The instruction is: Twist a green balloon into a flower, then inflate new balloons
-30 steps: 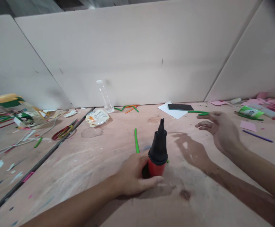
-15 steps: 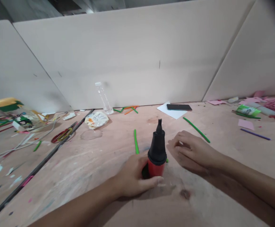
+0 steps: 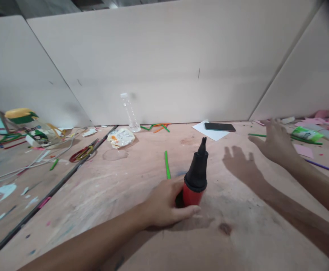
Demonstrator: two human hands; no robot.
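Observation:
My left hand is wrapped round the red lower part of a balloon hand pump, whose black tapered nozzle points up. Just beyond that hand lies a thin green uninflated long balloon. My right hand reaches out to the right, fingers apart, casting a shadow on the table. Another thin green balloon shows beside its thumb and runs out of sight behind the hand. Nothing gripped is visible in my right hand.
Along the white partition stand a clear bottle and a phone on white paper. A crumpled packet, scissors and a yellow-lidded jar are left. Right are a green packet and a purple strip.
My right hand has moved forward and right, its fingers spreading. The green balloon beyond it no longer lies in its former place. My left hand still holds the pump, now tilted slightly more.

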